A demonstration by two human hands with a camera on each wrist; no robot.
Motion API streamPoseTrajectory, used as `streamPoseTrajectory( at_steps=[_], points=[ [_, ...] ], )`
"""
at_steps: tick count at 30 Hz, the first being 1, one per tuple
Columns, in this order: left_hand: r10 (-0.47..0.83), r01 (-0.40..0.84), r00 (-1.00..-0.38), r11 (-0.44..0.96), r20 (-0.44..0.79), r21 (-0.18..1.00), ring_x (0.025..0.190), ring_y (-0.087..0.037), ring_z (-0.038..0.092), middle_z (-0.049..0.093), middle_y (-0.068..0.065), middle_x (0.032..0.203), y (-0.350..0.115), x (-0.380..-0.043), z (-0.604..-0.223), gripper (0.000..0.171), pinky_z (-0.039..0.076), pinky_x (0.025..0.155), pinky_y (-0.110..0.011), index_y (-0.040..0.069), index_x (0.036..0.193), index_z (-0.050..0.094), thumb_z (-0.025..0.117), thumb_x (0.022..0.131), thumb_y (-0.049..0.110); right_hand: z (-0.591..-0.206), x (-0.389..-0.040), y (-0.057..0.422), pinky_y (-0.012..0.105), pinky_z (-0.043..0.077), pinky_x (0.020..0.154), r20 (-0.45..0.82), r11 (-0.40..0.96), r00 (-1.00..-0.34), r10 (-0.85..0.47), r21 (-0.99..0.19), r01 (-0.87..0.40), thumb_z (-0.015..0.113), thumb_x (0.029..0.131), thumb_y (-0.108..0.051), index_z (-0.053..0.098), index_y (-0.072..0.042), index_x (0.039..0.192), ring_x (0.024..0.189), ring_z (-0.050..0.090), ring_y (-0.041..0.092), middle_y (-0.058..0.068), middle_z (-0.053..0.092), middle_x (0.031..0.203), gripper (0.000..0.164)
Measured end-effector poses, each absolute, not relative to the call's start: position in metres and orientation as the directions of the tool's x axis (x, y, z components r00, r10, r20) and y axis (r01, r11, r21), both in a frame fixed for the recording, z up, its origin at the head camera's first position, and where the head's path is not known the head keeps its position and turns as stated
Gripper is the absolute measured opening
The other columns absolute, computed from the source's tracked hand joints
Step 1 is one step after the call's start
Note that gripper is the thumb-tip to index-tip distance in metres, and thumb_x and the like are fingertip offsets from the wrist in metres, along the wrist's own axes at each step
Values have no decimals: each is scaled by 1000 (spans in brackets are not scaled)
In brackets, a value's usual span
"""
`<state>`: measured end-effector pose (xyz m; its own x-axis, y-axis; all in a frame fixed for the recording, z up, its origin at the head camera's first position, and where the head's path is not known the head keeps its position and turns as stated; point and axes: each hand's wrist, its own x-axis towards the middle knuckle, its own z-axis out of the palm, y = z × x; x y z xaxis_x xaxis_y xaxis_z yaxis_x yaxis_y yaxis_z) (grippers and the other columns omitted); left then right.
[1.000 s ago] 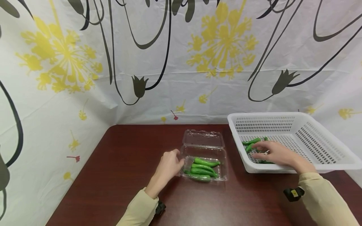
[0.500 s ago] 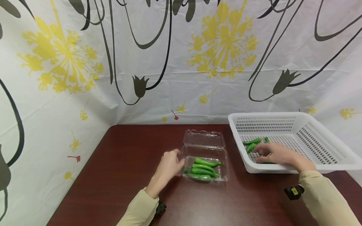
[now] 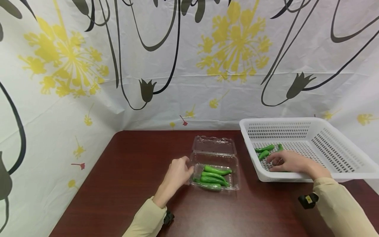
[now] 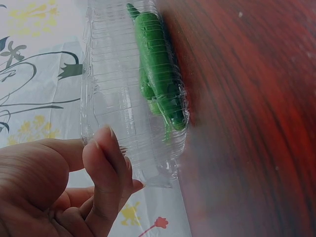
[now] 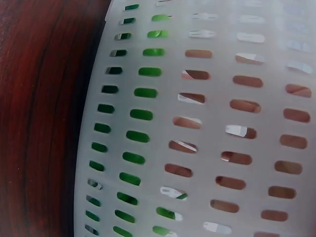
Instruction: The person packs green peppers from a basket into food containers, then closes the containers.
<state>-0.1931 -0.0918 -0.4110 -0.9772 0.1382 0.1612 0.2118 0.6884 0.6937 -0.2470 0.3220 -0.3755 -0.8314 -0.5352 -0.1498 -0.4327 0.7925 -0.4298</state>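
Head view: left hand (image 3: 177, 171) pinching the clear container (image 3: 214, 159) at its 9 o'clock, right hand (image 3: 291, 161) well apart, down in the white basket (image 3: 279, 130).
From my end, four green peppers (image 3: 217, 170) show in the container, the nearest partly seen through plastic; lid (image 3: 214, 144) tipped back at 12 o'clock. The basket sits at the container's 3 o'clock, with loose peppers (image 3: 264, 155) toward its own 9 o'clock. Right fingers curl down near those, but I honestly can't tell if they've got anything. Right wrist cam's no help: basket wall blocks it, just slices of green and fingers through the slots. Left wrist cuts the container off at 12 o'clock.
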Motion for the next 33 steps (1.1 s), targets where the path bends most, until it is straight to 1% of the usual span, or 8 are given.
streamPoseTrajectory(
  at_steps=[3,9,14,17,22,27,33],
  points=[
    [137,211,-977,688,161,695,37,-3,55,59,2,59,-92,-193,-411,33,52,50,-24,-10,119,63,69,91,5,-376,-248,322,39,50,73,-166,791,-824,-542,-432,-433,78,89,-27,71,-7,111,86,62,17,-3,68,94,30],
    [141,205,-979,664,149,719,37,-5,56,60,0,59,-92,-193,-411,34,50,46,-24,-12,121,62,68,92,5,-377,-249,324,36,49,71,-184,787,-817,-547,-447,-426,76,90,-25,71,-8,109,84,61,13,-6,66,90,26],
    [141,204,-979,667,147,716,37,-5,56,59,1,59,-92,-193,-411,34,50,46,-24,-12,121,61,68,92,5,-379,-250,326,33,47,70,-191,786,-814,-549,-450,-424,75,91,-27,72,-10,109,80,58,9,-7,65,88,24],
    [140,202,-979,671,146,713,38,-5,56,59,1,59,-92,-193,-411,34,50,47,-24,-11,121,61,68,92,5,-380,-251,327,34,48,71,-197,784,-808,-555,-449,-429,75,91,-25,72,-10,109,82,59,9,-7,66,90,23],
    [140,202,-979,674,145,711,38,-5,56,59,2,58,-92,-193,-412,35,50,47,-24,-12,122,61,68,92,5,-381,-254,331,34,49,72,-212,783,-798,-563,-447,-434,74,90,-18,71,-9,108,84,60,10,-6,66,91,20],
    [137,194,-981,670,138,717,38,-5,57,58,1,59,-91,-193,-411,35,50,46,-24,-12,122,61,68,92,4,-381,-255,333,34,51,71,-205,772,-785,-584,-438,-460,74,88,-10,72,-8,102,83,62,12,-5,67,89,14],
    [135,193,-981,675,138,712,38,-5,57,59,0,59,-91,-193,-412,35,50,46,-24,-12,122,61,68,92,5,-382,-255,332,32,49,67,-193,781,-793,-577,-416,-467,75,86,-7,72,-9,95,79,59,7,-6,66,86,10]
  ],
)
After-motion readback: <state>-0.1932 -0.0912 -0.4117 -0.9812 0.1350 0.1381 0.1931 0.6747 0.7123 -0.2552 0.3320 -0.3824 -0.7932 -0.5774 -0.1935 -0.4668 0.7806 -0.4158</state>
